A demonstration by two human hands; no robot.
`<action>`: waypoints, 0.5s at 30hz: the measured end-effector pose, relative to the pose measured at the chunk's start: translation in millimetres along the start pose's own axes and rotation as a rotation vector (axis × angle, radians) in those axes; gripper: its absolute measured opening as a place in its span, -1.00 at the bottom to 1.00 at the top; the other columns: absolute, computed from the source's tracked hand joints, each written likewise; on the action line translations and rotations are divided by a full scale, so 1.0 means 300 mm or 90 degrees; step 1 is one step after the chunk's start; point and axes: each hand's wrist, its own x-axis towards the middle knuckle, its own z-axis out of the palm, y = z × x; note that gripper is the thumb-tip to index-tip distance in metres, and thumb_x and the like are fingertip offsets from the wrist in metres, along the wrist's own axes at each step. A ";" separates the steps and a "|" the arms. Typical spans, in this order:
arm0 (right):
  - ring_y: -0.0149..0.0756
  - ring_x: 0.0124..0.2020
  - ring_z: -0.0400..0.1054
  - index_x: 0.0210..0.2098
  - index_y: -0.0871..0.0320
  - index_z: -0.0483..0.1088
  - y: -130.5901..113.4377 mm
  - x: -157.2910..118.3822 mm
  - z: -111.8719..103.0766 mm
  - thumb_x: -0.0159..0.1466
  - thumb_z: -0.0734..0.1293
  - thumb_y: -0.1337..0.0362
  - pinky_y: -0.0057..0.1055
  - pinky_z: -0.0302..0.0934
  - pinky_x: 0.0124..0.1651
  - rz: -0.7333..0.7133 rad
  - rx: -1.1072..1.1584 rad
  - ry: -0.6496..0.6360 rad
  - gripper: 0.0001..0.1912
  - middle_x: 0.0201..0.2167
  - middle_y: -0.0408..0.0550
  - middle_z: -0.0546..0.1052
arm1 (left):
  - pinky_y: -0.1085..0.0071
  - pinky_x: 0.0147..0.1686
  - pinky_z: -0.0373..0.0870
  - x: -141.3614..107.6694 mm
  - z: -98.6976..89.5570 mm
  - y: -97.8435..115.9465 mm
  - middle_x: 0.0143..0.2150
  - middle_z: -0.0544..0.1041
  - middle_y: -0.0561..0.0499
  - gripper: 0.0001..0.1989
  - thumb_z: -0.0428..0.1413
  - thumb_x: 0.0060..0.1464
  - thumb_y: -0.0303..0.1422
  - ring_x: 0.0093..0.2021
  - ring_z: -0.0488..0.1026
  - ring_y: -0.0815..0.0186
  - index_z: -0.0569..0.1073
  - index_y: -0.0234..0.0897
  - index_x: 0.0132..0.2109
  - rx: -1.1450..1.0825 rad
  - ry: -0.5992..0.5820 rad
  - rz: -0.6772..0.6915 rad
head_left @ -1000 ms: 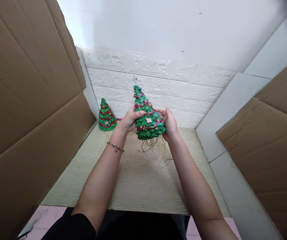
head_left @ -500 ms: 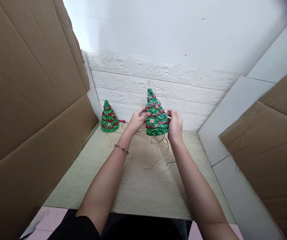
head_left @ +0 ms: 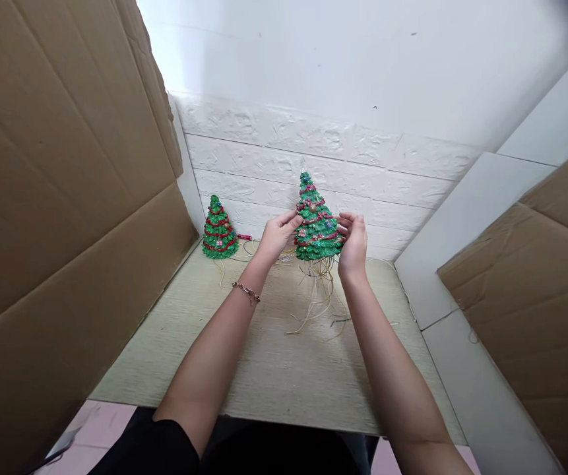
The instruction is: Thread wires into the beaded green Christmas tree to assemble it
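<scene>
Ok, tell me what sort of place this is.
Probably a small craft or assembly workspace: a table flanked by cardboard, with wires trailing on it beneath a held, decorated Christmas tree.

Left wrist (head_left: 260, 269): chain bracelet (head_left: 247, 292), metallic, linked, with a small dangling charm. Sleeve (head_left: 157, 445), lower left of the frame: black, short, ending near the elbow. Garment (head_left: 284, 455), bottom centre: black.
</scene>
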 end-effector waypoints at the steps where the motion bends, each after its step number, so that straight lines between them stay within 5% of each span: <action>1: -0.20 -0.16 0.33 -0.18 0.21 0.25 -0.001 -0.001 -0.001 0.21 -0.01 -0.26 -0.29 0.23 -0.09 -0.003 0.000 0.000 -0.35 -0.19 0.10 0.42 | 0.51 -0.31 0.39 -0.007 0.004 0.010 -0.14 0.56 -0.05 -0.40 0.39 -0.32 -0.14 -0.27 0.45 0.37 0.55 -0.32 -0.08 -0.010 -0.020 -0.021; 5: -0.19 -0.11 0.33 -0.17 0.19 0.25 -0.002 -0.011 -0.002 0.28 -0.08 -0.26 -0.27 0.21 -0.03 -0.054 -0.018 0.001 -0.34 -0.18 0.09 0.42 | 0.46 -0.23 0.41 -0.030 0.015 0.039 -0.11 0.56 -0.10 -0.52 0.31 -0.14 -0.08 -0.23 0.47 0.33 0.55 -0.33 -0.14 -0.032 -0.105 -0.074; 9: -0.17 0.02 0.28 -0.14 0.19 0.26 -0.003 -0.035 0.004 0.37 -0.14 -0.17 -0.21 0.15 0.10 -0.129 -0.050 -0.009 -0.37 -0.11 0.11 0.40 | 0.40 -0.21 0.41 -0.034 0.014 0.040 -0.04 0.54 -0.12 -0.53 0.22 -0.02 -0.01 -0.17 0.49 0.25 0.51 -0.30 -0.11 -0.054 -0.101 -0.070; 15: -0.15 0.33 -0.22 0.16 0.18 0.11 -0.013 -0.091 0.031 0.44 -0.12 0.03 -0.07 -0.18 0.31 -0.394 -0.153 0.022 -0.51 0.29 0.13 -0.04 | 0.32 -0.07 0.40 -0.043 0.007 0.048 0.02 0.50 -0.08 -0.42 0.31 -0.17 -0.02 0.04 0.42 0.12 0.48 -0.26 -0.04 -0.081 -0.192 -0.025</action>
